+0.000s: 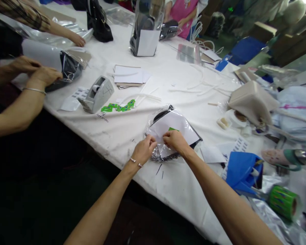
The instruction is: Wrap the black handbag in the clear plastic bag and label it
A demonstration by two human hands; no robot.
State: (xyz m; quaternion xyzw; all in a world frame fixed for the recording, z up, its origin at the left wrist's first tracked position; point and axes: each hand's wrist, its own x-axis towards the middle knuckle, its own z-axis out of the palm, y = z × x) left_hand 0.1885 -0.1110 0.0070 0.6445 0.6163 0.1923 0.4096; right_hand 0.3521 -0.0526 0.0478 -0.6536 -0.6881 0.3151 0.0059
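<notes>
Both hands are on the clear plastic bag (180, 127), which lies flat on the table (132, 136) right in front of the person, close to the near edge. There's something black inside with a white sheet on top. The left hand (143, 150) has its fingers closed on the crinkly near edge of the plastic. The right hand (175, 141) is pinching the same edge just beside it, right below a small green sticker (173, 129) (can't tell if that's stuck on the bag or on the sheet inside).

What could go wrong, I'd guess: the film looks shiny and slippery, so a pinch could slide off and the edge spring back, or the plastic could bunch up and crease. Pull too hard and the thin film might tear, or the white sheet could end up crooked inside.

It's also crowded. A tape dispenser (97, 93) and a strip of green stickers (118, 107) sit up to the left, and a co-worker's hands (38, 73) are on another bag at the far left. A blue pouch (241, 172) and a green roll (283, 202) lie to the right, so an elbow could knock something.
</notes>
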